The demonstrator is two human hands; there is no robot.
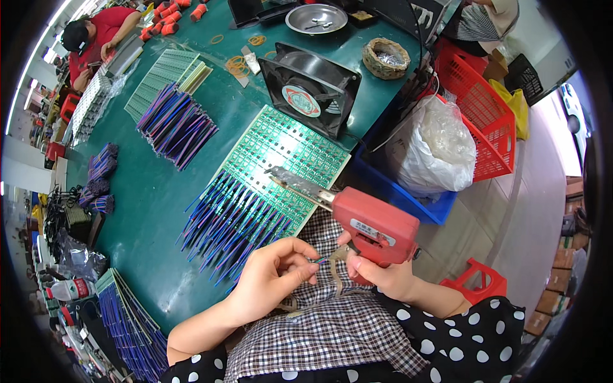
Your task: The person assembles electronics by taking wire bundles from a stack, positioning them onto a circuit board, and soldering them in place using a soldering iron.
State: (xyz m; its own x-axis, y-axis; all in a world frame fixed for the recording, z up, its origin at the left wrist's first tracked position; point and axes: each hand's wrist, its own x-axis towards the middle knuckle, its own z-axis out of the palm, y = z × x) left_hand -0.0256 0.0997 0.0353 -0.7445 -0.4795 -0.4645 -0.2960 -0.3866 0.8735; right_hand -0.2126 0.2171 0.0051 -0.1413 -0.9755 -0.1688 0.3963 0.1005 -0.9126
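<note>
My right hand [383, 276] grips the handle of a red soldering gun [375, 223]. Its long metal nose points up and left over a green circuit board panel [300, 143]; I cannot tell whether the tip touches it. Blue, purple and black wires [233, 220] run in a row from the panel's lower left part and hang over the table. In front of my apron, the thumb and fingers of my left hand [271, 274] pinch a short thin wire [320, 260], mostly hidden by the fingers. Both hands are close together, just below the panel.
A black fan [311, 86] stands behind the panel. Loose wires [177, 124] lie on more boards to the left. At the back are a metal bowl [316, 19] and a round container [385, 57]. Right of the table sit a blue bin [440, 207] and red basket [498, 143]. Another person [105, 35] works far left.
</note>
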